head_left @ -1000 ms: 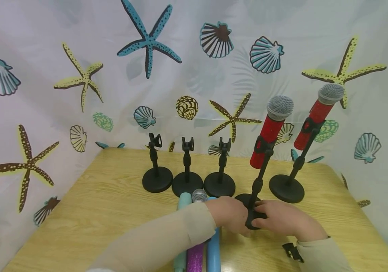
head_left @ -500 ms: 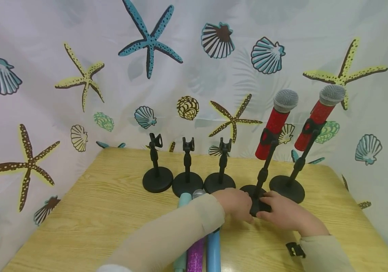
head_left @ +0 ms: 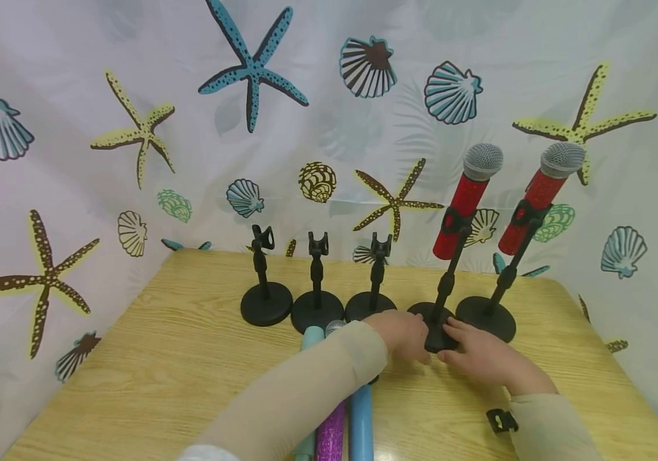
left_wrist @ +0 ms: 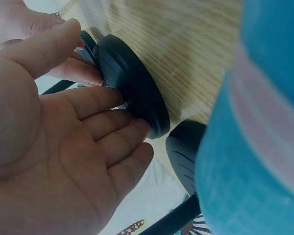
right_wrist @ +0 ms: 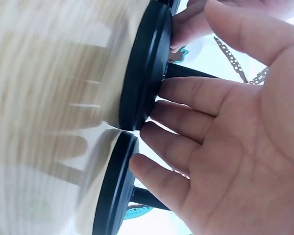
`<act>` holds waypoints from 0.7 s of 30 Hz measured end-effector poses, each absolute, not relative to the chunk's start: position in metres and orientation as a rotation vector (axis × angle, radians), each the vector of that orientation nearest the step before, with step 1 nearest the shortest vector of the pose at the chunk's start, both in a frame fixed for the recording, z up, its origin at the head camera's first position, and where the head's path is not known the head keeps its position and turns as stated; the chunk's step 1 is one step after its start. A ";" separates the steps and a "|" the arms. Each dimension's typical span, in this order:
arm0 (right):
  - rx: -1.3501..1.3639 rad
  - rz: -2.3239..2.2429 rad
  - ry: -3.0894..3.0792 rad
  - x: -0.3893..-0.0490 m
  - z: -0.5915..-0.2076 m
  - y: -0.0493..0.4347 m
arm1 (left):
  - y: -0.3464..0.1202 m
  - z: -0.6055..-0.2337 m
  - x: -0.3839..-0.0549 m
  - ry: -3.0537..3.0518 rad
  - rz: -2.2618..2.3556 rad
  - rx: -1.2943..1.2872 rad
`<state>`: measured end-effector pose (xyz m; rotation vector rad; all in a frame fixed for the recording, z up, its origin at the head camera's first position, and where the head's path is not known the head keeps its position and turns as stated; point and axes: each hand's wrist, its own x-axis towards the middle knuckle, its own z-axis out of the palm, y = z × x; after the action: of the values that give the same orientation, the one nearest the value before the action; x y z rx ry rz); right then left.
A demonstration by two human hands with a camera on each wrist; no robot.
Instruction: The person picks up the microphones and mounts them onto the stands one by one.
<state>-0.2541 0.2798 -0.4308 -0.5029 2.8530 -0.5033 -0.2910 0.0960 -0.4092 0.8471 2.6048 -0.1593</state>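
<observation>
A black tabletop microphone stand (head_left: 446, 286) holds a red microphone (head_left: 467, 200) with a silver mesh head, tilted in its clip. My left hand (head_left: 404, 334) is at the left side of the stand's round base (left_wrist: 132, 83), its fingertips against it. On the opposite side, my right hand (head_left: 481, 358) has its fingers laid along the same base (right_wrist: 147, 68). In both wrist views the palms face the camera with fingers fairly straight. Close to the right stands another microphone stand (head_left: 504, 279) with a second red microphone (head_left: 539, 198).
Several bare microphone stands (head_left: 317, 269) line the back left of the wooden table (head_left: 191, 358). A mint-green microphone (head_left: 312, 336), a purple glitter one (head_left: 331, 435) and a blue one (head_left: 361, 422) lie in front, partly under my left sleeve. A shell-print cloth (head_left: 283, 160) hangs behind.
Both hands have moved the near stand with its red microphone back and slightly right, so its base is now close beside the rightmost stand's base. The other stands have not moved.
</observation>
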 end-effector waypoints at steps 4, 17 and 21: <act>-0.493 -0.514 2.859 -0.256 -0.434 0.282 | 0.096 -0.410 -0.293 2.616 -0.110 0.839; -0.494 -0.530 2.871 -0.257 -0.433 0.283 | 0.096 -0.409 -0.296 2.588 -0.087 0.796; -0.510 -0.548 2.875 -0.255 -0.432 0.282 | 0.093 -0.408 -0.296 2.565 -0.070 0.799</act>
<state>-0.2555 0.2817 -0.4324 -0.5097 2.8749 -0.5475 -0.2959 0.0934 -0.4085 0.7986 2.5655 -0.0702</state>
